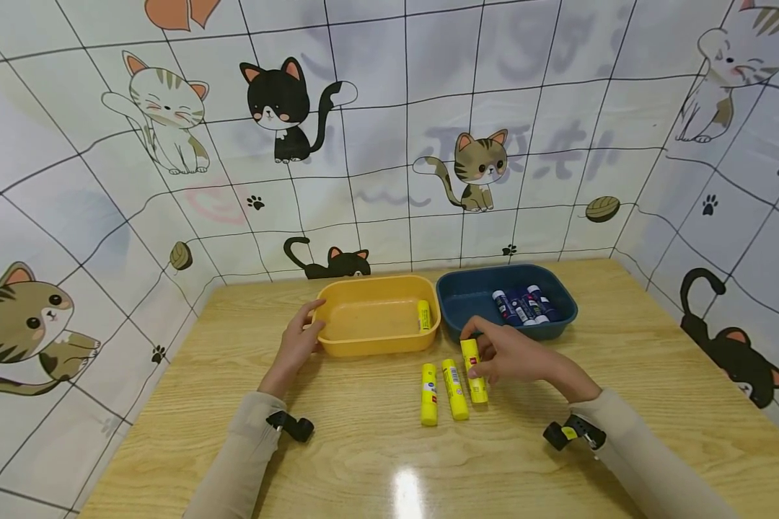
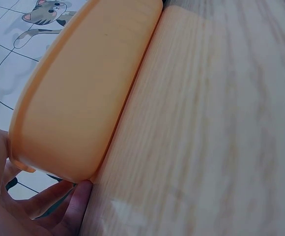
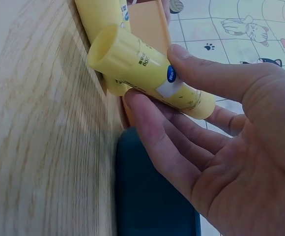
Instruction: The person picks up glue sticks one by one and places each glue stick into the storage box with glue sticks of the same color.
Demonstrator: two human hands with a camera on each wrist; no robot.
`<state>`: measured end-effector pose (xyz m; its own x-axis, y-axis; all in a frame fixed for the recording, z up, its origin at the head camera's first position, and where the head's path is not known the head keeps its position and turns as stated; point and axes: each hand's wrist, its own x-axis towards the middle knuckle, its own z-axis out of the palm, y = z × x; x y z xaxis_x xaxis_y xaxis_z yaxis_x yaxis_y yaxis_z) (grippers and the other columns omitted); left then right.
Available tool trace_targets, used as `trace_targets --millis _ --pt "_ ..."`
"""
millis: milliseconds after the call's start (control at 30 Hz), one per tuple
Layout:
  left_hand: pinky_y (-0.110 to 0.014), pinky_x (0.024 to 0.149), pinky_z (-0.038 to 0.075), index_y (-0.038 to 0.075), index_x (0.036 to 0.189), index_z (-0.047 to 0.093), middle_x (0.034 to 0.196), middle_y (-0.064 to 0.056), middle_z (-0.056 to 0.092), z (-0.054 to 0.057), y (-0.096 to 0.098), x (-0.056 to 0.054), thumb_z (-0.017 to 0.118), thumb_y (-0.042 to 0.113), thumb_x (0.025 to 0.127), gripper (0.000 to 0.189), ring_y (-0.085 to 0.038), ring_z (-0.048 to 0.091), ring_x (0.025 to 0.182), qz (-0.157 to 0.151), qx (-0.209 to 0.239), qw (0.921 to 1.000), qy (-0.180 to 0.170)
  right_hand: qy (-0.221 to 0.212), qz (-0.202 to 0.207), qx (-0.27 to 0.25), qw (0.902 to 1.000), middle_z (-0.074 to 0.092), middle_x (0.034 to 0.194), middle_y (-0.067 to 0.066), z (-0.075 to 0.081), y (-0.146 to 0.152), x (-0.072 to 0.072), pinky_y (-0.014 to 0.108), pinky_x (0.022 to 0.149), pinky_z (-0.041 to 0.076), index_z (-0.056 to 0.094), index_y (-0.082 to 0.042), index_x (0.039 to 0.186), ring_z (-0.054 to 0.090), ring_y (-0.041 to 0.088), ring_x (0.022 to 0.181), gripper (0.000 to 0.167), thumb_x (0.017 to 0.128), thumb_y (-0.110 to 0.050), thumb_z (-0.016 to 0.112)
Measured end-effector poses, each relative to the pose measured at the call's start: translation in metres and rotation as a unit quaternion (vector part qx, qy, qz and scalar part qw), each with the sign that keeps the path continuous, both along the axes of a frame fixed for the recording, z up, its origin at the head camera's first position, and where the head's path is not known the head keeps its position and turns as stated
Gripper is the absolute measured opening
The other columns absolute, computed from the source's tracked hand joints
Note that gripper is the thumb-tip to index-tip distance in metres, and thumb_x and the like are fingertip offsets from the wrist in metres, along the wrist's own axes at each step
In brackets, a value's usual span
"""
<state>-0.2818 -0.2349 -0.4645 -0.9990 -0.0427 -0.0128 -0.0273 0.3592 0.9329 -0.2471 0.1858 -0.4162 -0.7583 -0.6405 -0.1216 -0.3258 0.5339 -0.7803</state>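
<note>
Right hand (image 1: 511, 355) pinches a yellow glue stick (image 3: 145, 66) between thumb and fingers — beside two others (image 1: 456, 391) on the table (image 1: 357, 440), before the blue bin (image 1: 465, 297). Left hand (image 1: 296, 340), fingers loose, touches the yellow bin's (image 1: 376, 347) left end — one stick (image 1: 424, 315) inside.
</note>
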Motion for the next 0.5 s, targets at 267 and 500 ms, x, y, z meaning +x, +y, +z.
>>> trace_targets --millis 267,500 --pt "-0.035 0.081 0.064 0.022 0.155 0.046 0.141 -0.025 0.050 0.0030 0.0009 0.0032 0.049 0.019 0.107 0.049 -0.037 0.065 0.114 0.001 -0.005 1.0000 0.008 0.015 -0.010 0.010 0.9998 0.071 0.102 0.008 0.0062 -0.0003 0.0024 0.031 0.067 0.062 0.044 -0.005 0.137 0.067 0.020 0.081 0.060 0.091 -0.019 0.080" --pt "-0.034 0.080 0.064 0.024 0.154 0.047 0.139 -0.024 0.051 -0.0042 0.0000 -0.0020 0.049 0.020 0.106 0.048 -0.037 0.065 0.115 0.003 -0.005 0.9999 0.014 0.031 -0.010 0.002 0.9995 0.073 0.099 0.007 0.0102 0.0013 0.0034 0.030 0.067 0.061 0.044 -0.005 0.137 0.068 0.019 0.078 0.059 0.092 -0.021 0.079"
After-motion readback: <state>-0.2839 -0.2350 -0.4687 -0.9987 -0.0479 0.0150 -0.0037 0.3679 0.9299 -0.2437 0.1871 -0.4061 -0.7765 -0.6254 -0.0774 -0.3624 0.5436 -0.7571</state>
